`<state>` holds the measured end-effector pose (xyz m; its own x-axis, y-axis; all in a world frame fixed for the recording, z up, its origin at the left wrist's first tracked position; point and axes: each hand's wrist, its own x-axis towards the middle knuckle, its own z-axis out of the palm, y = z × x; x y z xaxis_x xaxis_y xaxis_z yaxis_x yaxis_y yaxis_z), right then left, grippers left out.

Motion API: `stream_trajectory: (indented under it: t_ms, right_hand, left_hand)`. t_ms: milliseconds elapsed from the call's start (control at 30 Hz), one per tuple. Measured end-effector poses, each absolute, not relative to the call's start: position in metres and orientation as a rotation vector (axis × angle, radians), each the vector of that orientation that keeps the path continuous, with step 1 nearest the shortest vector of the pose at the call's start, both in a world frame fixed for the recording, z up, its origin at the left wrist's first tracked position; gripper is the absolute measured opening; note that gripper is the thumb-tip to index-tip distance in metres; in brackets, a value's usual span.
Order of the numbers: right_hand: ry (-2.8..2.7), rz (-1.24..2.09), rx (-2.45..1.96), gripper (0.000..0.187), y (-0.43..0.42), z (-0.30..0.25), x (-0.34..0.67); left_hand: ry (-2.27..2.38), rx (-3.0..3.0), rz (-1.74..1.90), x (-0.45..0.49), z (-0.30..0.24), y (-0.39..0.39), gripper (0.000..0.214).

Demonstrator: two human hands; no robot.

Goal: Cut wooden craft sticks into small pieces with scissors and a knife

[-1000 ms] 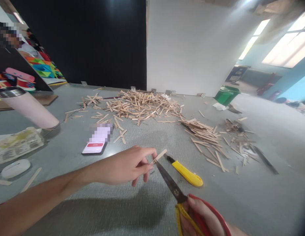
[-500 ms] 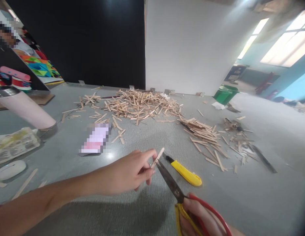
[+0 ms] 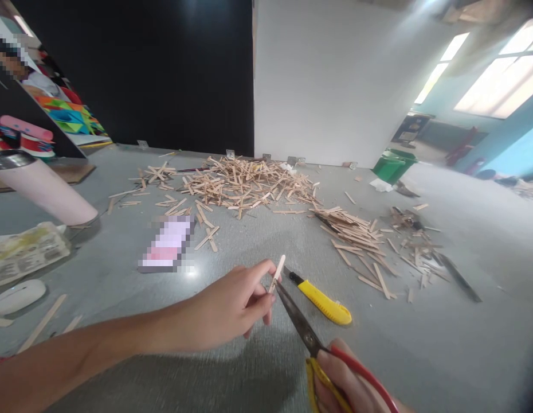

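My left hand (image 3: 232,310) pinches a short wooden craft stick (image 3: 277,273) between thumb and fingers, its free end pointing up and away. My right hand (image 3: 344,384) grips the red and yellow handles of a pair of scissors (image 3: 305,335) at the bottom edge. The dark blades reach up to the stick's lower end, just beside my left fingertips. A yellow utility knife (image 3: 322,301) lies on the grey table right behind the blades.
A big heap of wooden sticks (image 3: 245,183) lies at the table's far side, a smaller stack (image 3: 352,229) and scraps to the right. A phone (image 3: 167,249), a pink tumbler (image 3: 43,189), a white mouse (image 3: 17,295) and a packet (image 3: 26,252) sit left. A green bin (image 3: 393,165) stands beyond.
The stick has tilted more upright in my left fingers. The scissor blades have stayed at its lower end, and both hands shifted only slightly.
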<state>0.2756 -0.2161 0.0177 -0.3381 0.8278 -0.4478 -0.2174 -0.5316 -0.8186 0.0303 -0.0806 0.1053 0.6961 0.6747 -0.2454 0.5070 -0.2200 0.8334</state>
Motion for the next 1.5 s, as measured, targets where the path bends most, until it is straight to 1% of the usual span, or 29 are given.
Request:
stream_trajectory:
  t_ms: [200,500,633,767,867,1000,1133,1200,1367,1500]
  right_hand:
    - [-0.856,1.970,-1.181,0.060,-0.214,0.025,0.280]
    - [-0.703,1.973,-1.175,0.054,-0.215,0.013,0.283]
    - [-0.727,1.991,-1.166,0.059,-0.215,0.012,0.280]
    - [-0.780,2.024,-1.175,0.063,-0.216,0.014,0.277]
    - [-0.817,2.047,-1.172,0.062,-0.217,0.017,0.278]
    - [-0.800,1.987,-1.114,0.058,-0.219,0.019,0.279]
    - [-0.857,2.007,-1.100,0.063,-0.218,0.018,0.278]
    - [-0.865,2.009,-1.100,0.062,-0.217,0.015,0.277]
    - [-0.848,1.898,-1.164,0.062,-0.217,0.008,0.272]
    - [-0.918,1.924,-1.202,0.063,-0.217,0.013,0.272]
  left_hand:
    - [0.926,1.889,0.200,0.031,0.107,-0.081,0.031]
    - [0.942,1.948,0.146,0.027,0.111,-0.076,0.024]
    - [0.917,1.926,0.107,0.026,0.119,-0.074,0.022]
    - [0.863,1.762,0.069,0.027,0.123,-0.070,0.020]
    - [0.853,1.704,0.073,0.028,0.122,-0.069,0.017]
    - [0.860,1.707,0.108,0.029,0.119,-0.071,0.014]
    - [0.874,1.692,0.107,0.030,0.117,-0.072,0.016]
    - [0.888,1.693,0.112,0.030,0.117,-0.073,0.018]
    - [0.875,1.688,0.102,0.030,0.121,-0.072,0.020]
    - [0.863,1.668,0.104,0.030,0.121,-0.072,0.020]
